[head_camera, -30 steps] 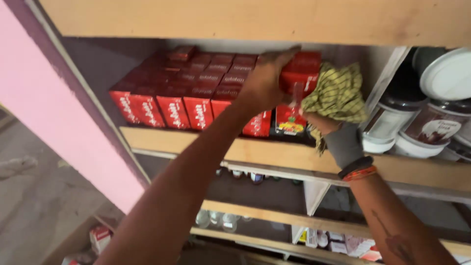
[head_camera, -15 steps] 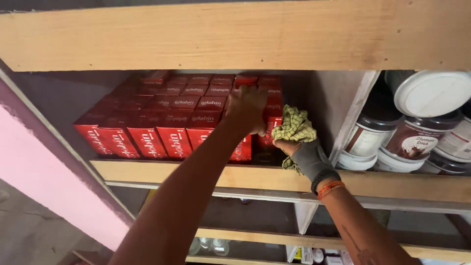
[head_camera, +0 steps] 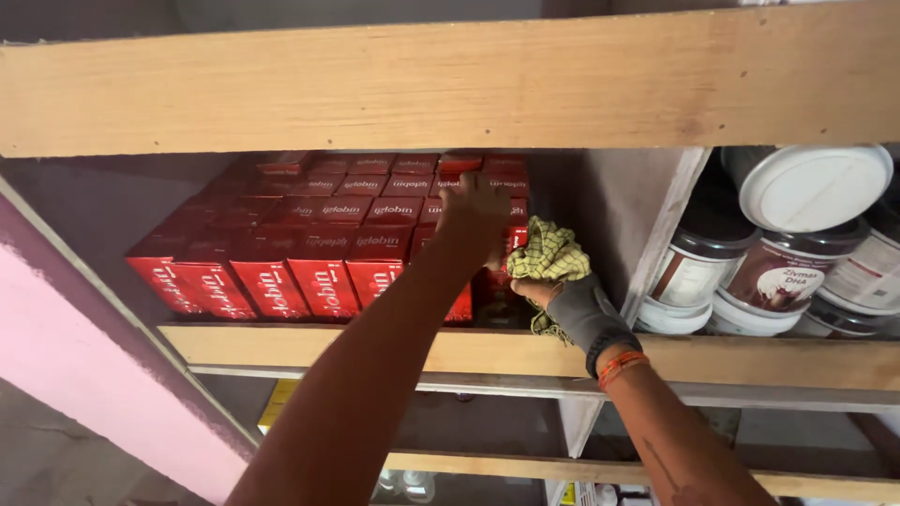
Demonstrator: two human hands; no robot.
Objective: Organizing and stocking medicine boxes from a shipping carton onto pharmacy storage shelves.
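Note:
Rows of small red boxes (head_camera: 323, 272) fill a wooden shelf compartment (head_camera: 309, 345). My left hand (head_camera: 472, 217) reaches deep into the compartment and rests on the red boxes at the right end of the stack, fingers curled over them. My right hand (head_camera: 562, 295), in a grey glove with orange bands at the wrist, clutches a yellow checked cloth (head_camera: 547, 255) just right of the boxes, close to the compartment's side wall (head_camera: 623, 220).
White-lidded jars with brown contents (head_camera: 778, 272) stand stacked in the neighbouring compartment to the right. A thick wooden plank (head_camera: 450, 84) spans above. Lower shelves hold more small items (head_camera: 403, 483). A pink wall (head_camera: 75, 375) stands at the left.
The view has tilted upward and closer. My left hand has pushed further back over the red boxes, and my right hand with the cloth has moved in beside the stack.

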